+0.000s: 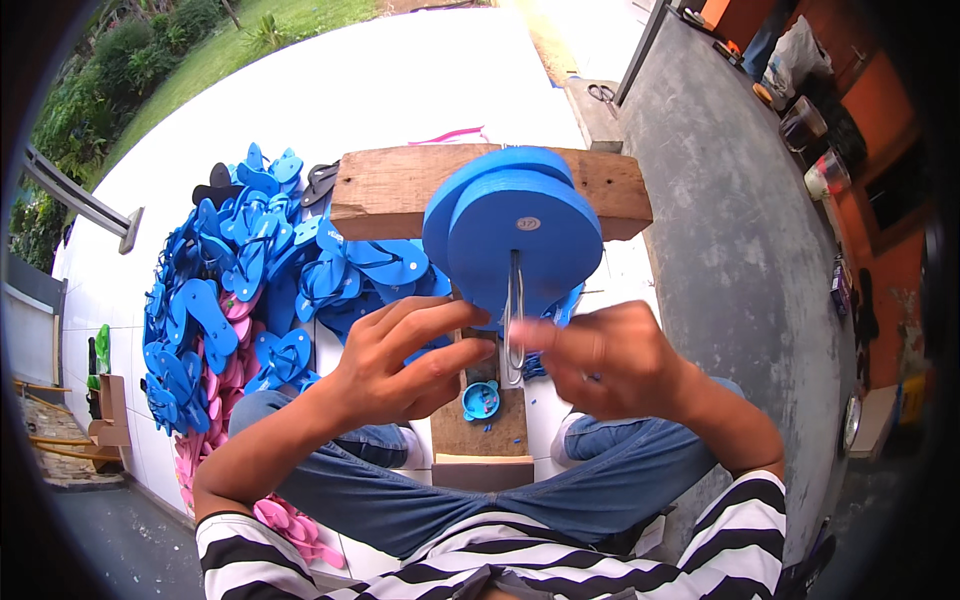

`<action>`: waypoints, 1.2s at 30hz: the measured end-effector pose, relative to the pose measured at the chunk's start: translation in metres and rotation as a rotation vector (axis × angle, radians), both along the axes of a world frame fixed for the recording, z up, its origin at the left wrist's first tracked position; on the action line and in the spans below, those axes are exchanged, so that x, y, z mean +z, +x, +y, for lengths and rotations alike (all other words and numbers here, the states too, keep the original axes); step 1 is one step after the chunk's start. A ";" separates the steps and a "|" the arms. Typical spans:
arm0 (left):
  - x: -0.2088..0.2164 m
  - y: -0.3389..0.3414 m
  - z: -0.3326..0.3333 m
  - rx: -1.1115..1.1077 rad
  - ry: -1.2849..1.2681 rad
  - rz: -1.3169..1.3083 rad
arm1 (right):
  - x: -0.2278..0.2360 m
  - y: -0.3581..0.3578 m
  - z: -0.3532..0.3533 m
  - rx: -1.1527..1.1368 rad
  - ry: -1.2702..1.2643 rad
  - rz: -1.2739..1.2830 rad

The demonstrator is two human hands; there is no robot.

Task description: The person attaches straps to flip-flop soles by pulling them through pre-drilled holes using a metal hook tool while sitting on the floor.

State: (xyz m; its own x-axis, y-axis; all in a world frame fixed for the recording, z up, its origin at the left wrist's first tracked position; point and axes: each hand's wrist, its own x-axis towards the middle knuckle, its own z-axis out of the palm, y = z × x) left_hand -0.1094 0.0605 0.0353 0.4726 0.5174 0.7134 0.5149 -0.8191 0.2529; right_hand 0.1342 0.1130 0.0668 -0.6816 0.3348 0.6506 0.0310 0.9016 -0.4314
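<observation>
Two round-ended blue foam sandal soles [525,240] stand one behind the other against a thick wooden beam in front of me. A thin, long metal loop [515,365] hangs down from the middle of the front sole. My left hand [405,360] is beside the loop, its fingers curved and apart, with the tips near the lower edge of the soles. From the other side my right hand [610,360] reaches to the metal loop. Its fingers are bent and the fingertips are smeared by motion, so their grip does not show.
The wooden beam [380,190] crosses behind the soles. Below, a small blue dish [481,401] with little bits sits on a wooden board [450,435] between my legs. Blue flip-flops [210,320] and pink ones [215,385] are heaped at left. Scissors [602,94] lie far right.
</observation>
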 end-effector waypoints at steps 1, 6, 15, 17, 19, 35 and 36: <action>0.000 -0.002 -0.001 0.002 -0.006 -0.012 | 0.001 0.000 0.000 0.005 0.019 0.005; 0.004 -0.001 -0.006 0.137 -0.089 -0.128 | 0.004 0.002 0.002 -0.008 -0.052 -0.083; 0.003 -0.004 -0.004 0.192 -0.113 -0.139 | 0.000 -0.002 0.001 0.045 -0.010 -0.021; 0.002 -0.004 -0.004 0.189 -0.127 -0.132 | 0.001 -0.002 0.000 0.058 -0.064 -0.037; 0.000 -0.003 -0.005 0.186 -0.147 -0.133 | -0.001 -0.002 0.000 0.026 -0.212 -0.048; 0.002 0.000 -0.014 0.114 -0.332 -0.178 | -0.015 -0.004 0.004 0.080 0.017 0.018; 0.003 0.001 -0.015 0.120 -0.330 -0.182 | -0.015 -0.004 0.004 0.127 0.041 0.009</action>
